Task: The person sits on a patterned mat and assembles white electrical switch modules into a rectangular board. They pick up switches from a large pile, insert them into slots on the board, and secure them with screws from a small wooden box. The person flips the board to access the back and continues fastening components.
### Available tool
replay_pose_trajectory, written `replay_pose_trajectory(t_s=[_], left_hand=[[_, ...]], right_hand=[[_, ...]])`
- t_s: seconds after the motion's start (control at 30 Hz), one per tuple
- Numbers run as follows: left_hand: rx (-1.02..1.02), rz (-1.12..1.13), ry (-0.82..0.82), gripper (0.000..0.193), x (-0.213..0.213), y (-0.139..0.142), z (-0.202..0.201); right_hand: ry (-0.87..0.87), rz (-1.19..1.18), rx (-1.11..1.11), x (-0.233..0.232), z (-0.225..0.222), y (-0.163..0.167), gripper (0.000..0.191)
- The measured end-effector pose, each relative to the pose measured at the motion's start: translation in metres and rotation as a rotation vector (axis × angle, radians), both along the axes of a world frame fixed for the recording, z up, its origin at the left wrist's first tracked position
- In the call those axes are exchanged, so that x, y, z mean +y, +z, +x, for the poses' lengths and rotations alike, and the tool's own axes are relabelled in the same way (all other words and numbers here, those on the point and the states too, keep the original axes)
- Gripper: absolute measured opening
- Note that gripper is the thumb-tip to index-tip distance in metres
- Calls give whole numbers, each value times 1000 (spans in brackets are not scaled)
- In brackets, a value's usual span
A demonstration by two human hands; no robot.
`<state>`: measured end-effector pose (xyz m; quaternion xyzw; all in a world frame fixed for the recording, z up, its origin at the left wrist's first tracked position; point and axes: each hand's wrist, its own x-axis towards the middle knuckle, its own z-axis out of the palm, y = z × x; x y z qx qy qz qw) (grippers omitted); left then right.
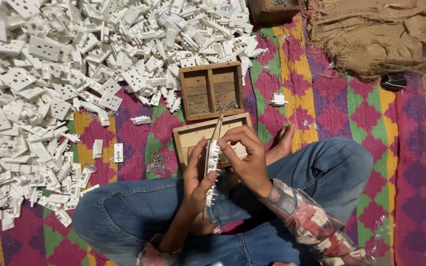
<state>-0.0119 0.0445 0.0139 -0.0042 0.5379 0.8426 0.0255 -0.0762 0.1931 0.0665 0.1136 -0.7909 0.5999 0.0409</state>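
Seated cross-legged in blue jeans on a woven mat of pink, green, yellow and purple diamonds (341, 103), the person grips a narrow white plastic socket strip (212, 165) upright in the left hand (195, 180), fingers clenched around it above the lap. The right hand (247, 157) pinches a slim wooden-handled screwdriver (217, 129) whose tip meets the strip's upper end. Just beyond the hands lies a shallow wooden tray (193, 134), and touching its far side stands a two-compartment wooden box of small metal screws (212, 91). A big heap of white plastic socket parts (55, 74) covers the far left, and brown burlap sacking (375, 34) lies far right.
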Motion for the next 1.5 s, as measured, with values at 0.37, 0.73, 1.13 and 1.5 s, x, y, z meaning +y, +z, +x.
replay_pose_trajectory(t_s=[0.37, 0.73, 1.13, 1.5], left_hand=[[-13, 39, -16, 82, -1, -4, 1], [-33, 72, -19, 83, 1, -4, 2], [-35, 35, -34, 79, 4, -3, 3], [-13, 45, -56, 78, 0, 3, 0]], right_hand=[[-36, 11, -16, -2, -1, 7, 15], [-11, 13, 51, 0, -1, 7, 16], [20, -176, 1, 7, 2, -5, 17], [78, 67, 302, 11, -3, 7, 22]])
